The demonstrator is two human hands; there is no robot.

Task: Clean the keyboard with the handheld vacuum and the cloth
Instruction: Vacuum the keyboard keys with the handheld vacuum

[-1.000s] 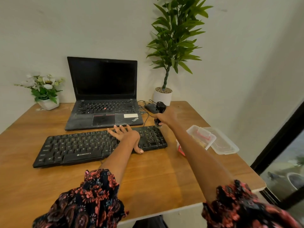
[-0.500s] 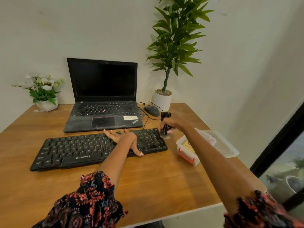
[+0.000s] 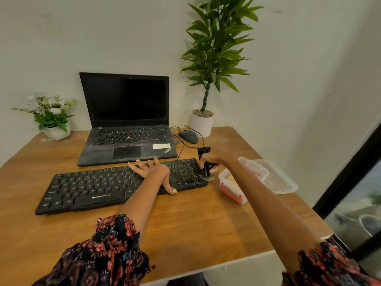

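A: Resting flat on the keyboard [image 3: 99, 186], the left hand [image 3: 153, 172] lies with fingers spread, pinning it to the worktop [image 3: 185, 223]; where is the vacuum?

B: Right hand [image 3: 213, 158], its grip wrapped round the vacuum [image 3: 206, 164], upright, brush tip touching the keyboard's right end, just beside the box [image 3: 235, 187]

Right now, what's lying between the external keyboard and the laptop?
In the head view, only a narrow strip of bare desk separates the keyboard from the laptop; the left hand's fingers reach toward that gap.
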